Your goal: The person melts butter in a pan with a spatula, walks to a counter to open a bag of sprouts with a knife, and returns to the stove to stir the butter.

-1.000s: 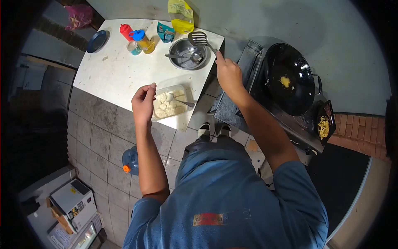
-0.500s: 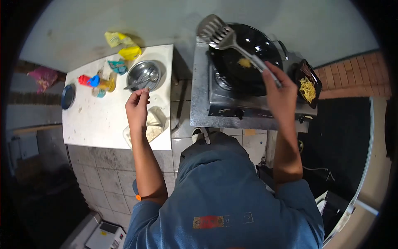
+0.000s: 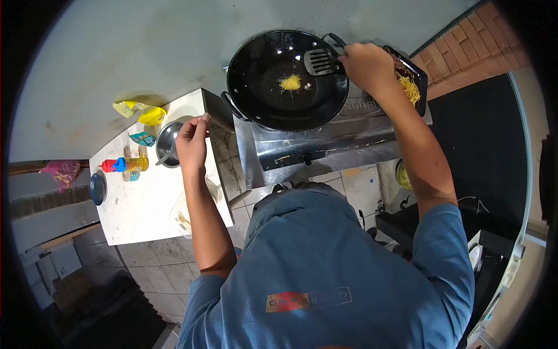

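Observation:
My right hand (image 3: 369, 67) is closed round the handle of a slotted metal spatula (image 3: 318, 62), whose head is over the right part of a black wok (image 3: 279, 110). Inside the wok lies a small yellow lump (image 3: 290, 83) with small bits beside it. The wok rests on a steel gas stove (image 3: 325, 145). My left hand (image 3: 192, 145) is raised beside a metal bowl (image 3: 168, 139), fingers pinched together; whatever they may hold is too small to make out. A utensil handle sticks out of the bowl.
On the white table (image 3: 139, 209) are a red-capped bottle (image 3: 108, 166), a yellow bottle (image 3: 136, 164), a teal packet (image 3: 142, 138), a yellow packet (image 3: 152, 116) and a dark blue lid (image 3: 97, 189). A black tray (image 3: 421, 87) with yellow strips stands right of the wok.
The view has turned. My right hand has brought the spatula from the wok's upper left side to its right side. My left hand stays raised and pinched near the bowl.

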Demonstrator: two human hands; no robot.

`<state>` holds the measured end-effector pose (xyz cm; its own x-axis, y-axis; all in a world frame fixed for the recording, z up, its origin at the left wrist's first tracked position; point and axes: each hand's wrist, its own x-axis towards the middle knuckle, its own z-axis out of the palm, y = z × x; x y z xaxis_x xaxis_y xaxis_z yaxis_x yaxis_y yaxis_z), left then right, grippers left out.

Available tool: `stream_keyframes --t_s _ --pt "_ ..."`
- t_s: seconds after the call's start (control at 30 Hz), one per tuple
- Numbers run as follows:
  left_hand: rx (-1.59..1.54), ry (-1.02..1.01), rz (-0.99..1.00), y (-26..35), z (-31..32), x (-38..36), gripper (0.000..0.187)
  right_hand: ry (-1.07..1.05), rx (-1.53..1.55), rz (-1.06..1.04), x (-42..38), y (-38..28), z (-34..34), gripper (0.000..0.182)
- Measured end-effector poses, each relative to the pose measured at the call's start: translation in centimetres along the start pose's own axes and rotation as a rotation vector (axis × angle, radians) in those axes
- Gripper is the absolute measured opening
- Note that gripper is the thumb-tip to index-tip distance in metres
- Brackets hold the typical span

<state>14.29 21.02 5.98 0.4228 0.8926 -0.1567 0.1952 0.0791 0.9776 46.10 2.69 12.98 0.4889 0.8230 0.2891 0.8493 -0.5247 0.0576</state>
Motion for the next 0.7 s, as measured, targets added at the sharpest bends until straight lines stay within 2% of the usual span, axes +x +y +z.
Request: stream_keyframes --t_s 0.1,0.27,0.33,0.37,0.43,0.7 --pt "0.001 0.025 0.016 0.3 0.5 0.0 0.022 -0.079 -0.007 -0.003 1.1 -0.7 -0.3 0.01" --pt "0.05 0.054 0.028 0.7 0.5 0.0 0.02 -0.199 -0.043 0.003 4.3 -2.0 -1.7 0.014" --pt "0.053 0.062 0.034 0.8 0.4 -0.2 0.019 -0.371 -0.054 0.014 5.5 -2.4 -1.9 0.018" --pt "0.048 0.066 0.042 0.9 0.5 -0.2 0.019 -0.37 -0.051 0.016 5.9 -2.6 -1.8 0.018" --pt "0.037 0.064 0.034 0.8 0.3 -0.3 0.021 -0.589 -0.036 0.039 6.6 -2.7 -1.4 0.021" --pt "0.016 0.104 -0.002 0.6 -0.1 -0.9 0.021 -0.435 0.2 0.067 5.5 0.1 2.8 0.027"
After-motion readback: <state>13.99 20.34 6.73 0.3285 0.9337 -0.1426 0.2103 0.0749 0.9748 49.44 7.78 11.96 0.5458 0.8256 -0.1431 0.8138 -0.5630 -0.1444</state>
